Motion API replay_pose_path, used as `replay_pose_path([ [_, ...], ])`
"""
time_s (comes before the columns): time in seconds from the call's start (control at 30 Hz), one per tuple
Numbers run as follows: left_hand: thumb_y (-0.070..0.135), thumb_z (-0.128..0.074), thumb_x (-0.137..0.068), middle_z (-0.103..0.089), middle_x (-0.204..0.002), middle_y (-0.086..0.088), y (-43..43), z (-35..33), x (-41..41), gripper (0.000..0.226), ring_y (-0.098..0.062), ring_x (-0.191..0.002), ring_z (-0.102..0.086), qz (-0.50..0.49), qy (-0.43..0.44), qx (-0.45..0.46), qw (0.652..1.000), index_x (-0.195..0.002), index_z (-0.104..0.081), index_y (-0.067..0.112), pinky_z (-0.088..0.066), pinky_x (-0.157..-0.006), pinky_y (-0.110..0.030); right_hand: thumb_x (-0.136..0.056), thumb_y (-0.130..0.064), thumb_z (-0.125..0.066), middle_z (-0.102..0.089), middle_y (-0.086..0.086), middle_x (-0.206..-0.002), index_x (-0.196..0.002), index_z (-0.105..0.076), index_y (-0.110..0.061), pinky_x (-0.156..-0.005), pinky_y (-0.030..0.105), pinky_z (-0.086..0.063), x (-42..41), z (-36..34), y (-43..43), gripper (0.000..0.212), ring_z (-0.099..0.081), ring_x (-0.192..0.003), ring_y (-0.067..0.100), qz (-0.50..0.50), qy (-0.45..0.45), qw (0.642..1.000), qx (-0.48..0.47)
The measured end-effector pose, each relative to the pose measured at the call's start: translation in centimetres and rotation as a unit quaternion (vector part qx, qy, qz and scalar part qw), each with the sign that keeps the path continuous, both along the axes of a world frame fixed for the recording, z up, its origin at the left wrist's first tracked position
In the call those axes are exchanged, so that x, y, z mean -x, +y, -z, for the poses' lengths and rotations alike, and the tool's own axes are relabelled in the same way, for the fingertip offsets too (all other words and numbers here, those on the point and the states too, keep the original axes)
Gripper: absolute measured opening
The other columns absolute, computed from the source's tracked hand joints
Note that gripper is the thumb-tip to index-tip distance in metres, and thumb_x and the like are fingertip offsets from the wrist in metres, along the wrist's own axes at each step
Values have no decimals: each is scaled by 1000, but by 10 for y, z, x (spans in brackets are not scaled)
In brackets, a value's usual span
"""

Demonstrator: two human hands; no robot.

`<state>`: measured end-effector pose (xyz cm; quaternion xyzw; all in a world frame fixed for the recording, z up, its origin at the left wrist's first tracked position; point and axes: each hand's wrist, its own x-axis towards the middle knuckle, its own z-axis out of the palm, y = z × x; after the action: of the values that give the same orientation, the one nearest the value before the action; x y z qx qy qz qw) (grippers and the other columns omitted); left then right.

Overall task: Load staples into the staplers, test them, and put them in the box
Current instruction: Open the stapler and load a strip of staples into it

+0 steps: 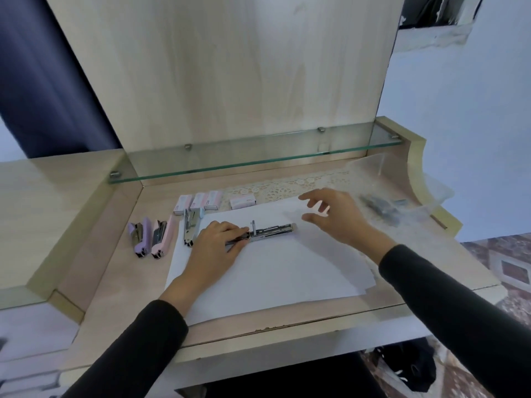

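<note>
An opened stapler (271, 231) lies flat on the white paper (275, 277), its metal staple channel stretched out to the right. My left hand (218, 245) presses down on its left end. My right hand (336, 215) hovers open just right of the channel's tip, holding nothing. A purple stapler (140, 236) and a pink stapler (161, 236) lie side by side at the left of the desk. A light blue stapler (192, 226) rests at the paper's top left corner. Several small pink staple boxes (198, 203) stand behind them, one more staple box (242, 201) to the right.
A clear plastic bag (396, 196) with dark items inside lies at the right rear of the desk. A glass shelf (258, 159) runs along the back above a lace mat (287, 188). The desk's front edge (287, 328) is close to me.
</note>
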<state>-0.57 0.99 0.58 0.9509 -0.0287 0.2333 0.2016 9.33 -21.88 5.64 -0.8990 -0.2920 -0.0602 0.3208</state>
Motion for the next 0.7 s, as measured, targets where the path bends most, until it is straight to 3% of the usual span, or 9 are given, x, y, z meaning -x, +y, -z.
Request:
replay_pose_path([
  [0.17, 21, -65, -84, -67, -100, 0, 6, -9, 0, 24, -16, -91, -54, 11, 51, 47, 998, -107, -69, 16, -46, -84, -34, -80, -26, -68, -60, -3, -114, -115, -61, -22, -76, 18, -33, 11, 15, 24, 36, -45, -86, 8, -64, 25, 997, 39],
  [0.33, 27, -63, -85, -64, -98, 9, 18, -37, -6, 18, -6, -94, -54, -14, 66, 103, 992, -100, -71, 21, -39, -83, -17, -80, -18, -66, -66, -3, -107, -102, -68, -19, -72, 18, -31, 9, 22, 32, 21, -44, -81, 9, -62, 10, 997, 40],
  [0.43, 25, -60, -87, -67, -103, 2, 27, -56, -21, 18, -9, -85, -56, -29, 70, 70, 995, -99, -71, 17, -42, -79, -23, -80, -16, -66, -68, -4, -100, -96, -70, -19, -71, 19, -32, 7, 22, 33, 17, -45, -79, 10, -65, 15, 997, 38],
  [0.53, 28, -58, -88, -63, -113, 2, 34, -69, -40, 24, -7, -83, -55, -49, 116, 29, 992, -108, -67, 17, -35, -74, -19, -79, -20, -68, -67, -3, -97, -96, -69, -18, -74, 22, -38, 4, 20, 33, 17, -49, -80, 13, -72, 26, 996, 37],
  [0.7, 30, -61, -87, -57, -126, 0, 40, -83, -68, 39, -11, -91, -56, -52, 206, -2, 977, -123, -56, 17, -39, -82, -23, -79, -27, -68, -62, -9, -88, -92, -68, -20, -71, 20, -37, -6, 17, 35, 15, -51, -79, 10, -65, 52, 996, 9],
])
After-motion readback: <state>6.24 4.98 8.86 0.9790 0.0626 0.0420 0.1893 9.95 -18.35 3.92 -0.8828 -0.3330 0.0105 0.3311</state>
